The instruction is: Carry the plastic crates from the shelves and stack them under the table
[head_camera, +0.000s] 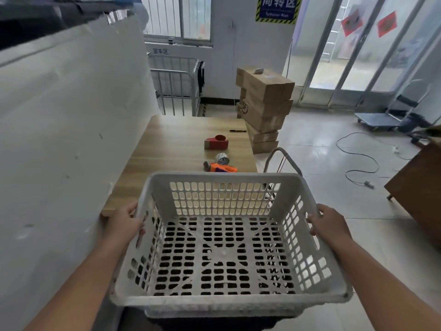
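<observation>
**One crate in transit, table reached, nothing yet seen stacked**

A white wall runs along the outer side of the left hand's fingers, and a tiled floor spreads out beyond the right hand's fingers. Ahead of both sets of fingers a wooden table is seen, with its near corner just beside the left knuckles. The space under it is hidden, so whether any crates are already stacked there cannot be told. No shelves are in view.

Between the two hands a white perforated crate is held level and empty, near the table's end. It is gripped at its side rims: the left hand is curled shut over the left rim, fingers wrapped through the handle slot, and the right hand is closed over the right rim in the same way.

Beyond the fingertips a stack of cardboard boxes stands past the table's far right corner. On the tabletop, a red tape dispenser and a smaller orange one are laid.

The carry is judged nearly done for this crate; lowering and sliding it under the table are left.
</observation>
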{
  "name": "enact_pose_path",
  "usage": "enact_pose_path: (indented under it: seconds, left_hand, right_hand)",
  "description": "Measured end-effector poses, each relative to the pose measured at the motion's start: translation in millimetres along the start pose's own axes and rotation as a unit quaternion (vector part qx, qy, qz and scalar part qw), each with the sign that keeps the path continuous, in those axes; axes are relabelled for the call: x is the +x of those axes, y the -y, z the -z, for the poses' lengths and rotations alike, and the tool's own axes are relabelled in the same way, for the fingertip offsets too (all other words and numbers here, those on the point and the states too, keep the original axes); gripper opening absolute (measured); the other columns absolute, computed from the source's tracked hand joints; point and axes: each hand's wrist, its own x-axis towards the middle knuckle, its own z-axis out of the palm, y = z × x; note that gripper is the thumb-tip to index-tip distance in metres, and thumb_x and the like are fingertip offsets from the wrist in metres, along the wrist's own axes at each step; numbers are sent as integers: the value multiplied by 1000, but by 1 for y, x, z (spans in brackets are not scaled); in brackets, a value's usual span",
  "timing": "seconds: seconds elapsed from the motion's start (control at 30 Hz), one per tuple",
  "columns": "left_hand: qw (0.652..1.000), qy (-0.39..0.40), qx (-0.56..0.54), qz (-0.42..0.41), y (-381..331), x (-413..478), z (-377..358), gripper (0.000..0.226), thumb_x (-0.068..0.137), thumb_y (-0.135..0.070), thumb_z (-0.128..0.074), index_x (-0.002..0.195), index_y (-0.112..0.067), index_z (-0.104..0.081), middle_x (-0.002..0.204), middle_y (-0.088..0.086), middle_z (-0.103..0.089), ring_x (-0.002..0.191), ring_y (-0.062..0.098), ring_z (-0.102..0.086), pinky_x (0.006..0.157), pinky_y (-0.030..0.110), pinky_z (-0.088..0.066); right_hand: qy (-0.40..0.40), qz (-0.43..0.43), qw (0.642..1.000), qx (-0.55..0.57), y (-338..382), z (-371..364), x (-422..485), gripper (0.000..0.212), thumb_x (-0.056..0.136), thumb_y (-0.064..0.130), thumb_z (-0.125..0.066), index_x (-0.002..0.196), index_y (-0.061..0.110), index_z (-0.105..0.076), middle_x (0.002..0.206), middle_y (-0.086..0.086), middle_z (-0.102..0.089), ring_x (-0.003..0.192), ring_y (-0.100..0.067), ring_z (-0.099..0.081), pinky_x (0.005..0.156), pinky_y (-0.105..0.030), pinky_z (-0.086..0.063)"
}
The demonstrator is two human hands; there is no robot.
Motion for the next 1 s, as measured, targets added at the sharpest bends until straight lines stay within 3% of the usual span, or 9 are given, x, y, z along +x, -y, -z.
enact_pose_path:
  seconds: [0.17, 0.33, 0.47, 0.7, 0.87, 0.93, 1.0]
  left_hand:
    - [1000, -4, 27, 14, 7, 6, -16, 55, 77, 13, -60, 123, -16, -70, 77, 1, -72, 54, 20, -68, 37, 18, -44]
    - [998, -2, 38, 40, 13, 16, -18, 64, 75, 13, -62, 132, -17, -65, 91, 1, -73, 66, 25, -71, 46, 27, -50]
    - [998, -16, 38, 48, 17, 19, -19, 68, 74, 14, -64, 135, -16, -62, 85, -14, -68, 62, 15, -70, 44, 21, -49]
    - [997, -26, 52, 51, 16, 23, -22, 67, 74, 10, -64, 134, -20, -63, 86, -12, -70, 60, 15, -70, 49, 26, -50]
    - [991, -12, 126, 32, 7, 13, -21, 61, 86, -8, -63, 144, -23, -51, 97, -1, -68, 67, 19, -69, 55, 31, -46]
    - [964, 3, 266, 21, -3, 9, -17, 63, 92, -28, -60, 151, -27, -39, 110, 7, -66, 80, 24, -65, 60, 33, -45]
    - [931, -22, 364, -24, -12, 6, -16, 68, 93, -39, -58, 154, -25, -33, 133, 13, -61, 104, 34, -61, 75, 40, -49]
  right_hand:
    - [14, -15, 1000, -6, -16, -10, 10, 10, 87, 22, -57, 83, 19, -66, 71, -2, -71, 55, -17, -68, 63, -30, -50]
    - [20, -17, 1000, -6, -20, -16, 20, 8, 86, 21, -58, 84, 18, -65, 70, -3, -69, 47, -13, -66, 59, -28, -48]
    - [26, -15, 999, -11, -17, -20, 29, 9, 87, 21, -57, 86, 15, -64, 71, -4, -68, 47, -13, -66, 60, -28, -48]
    - [26, -6, 1000, -8, -21, -23, 36, 11, 86, 23, -55, 92, 23, -64, 70, 2, -67, 47, -9, -64, 53, -24, -41]
    - [64, -17, 996, -62, -20, -24, 39, 20, 90, 29, -47, 107, 20, -53, 84, -7, -66, 73, -28, -64, 67, -36, -49]
    - [79, -23, 989, -122, -19, -24, 41, 36, 93, 34, -44, 126, 21, -44, 105, -13, -62, 92, -36, -59, 77, -42, -47]
    - [54, 4, 982, -181, -15, -23, 41, 57, 94, 40, -47, 145, 22, -31, 136, -16, -51, 118, -40, -50, 89, -48, -43]
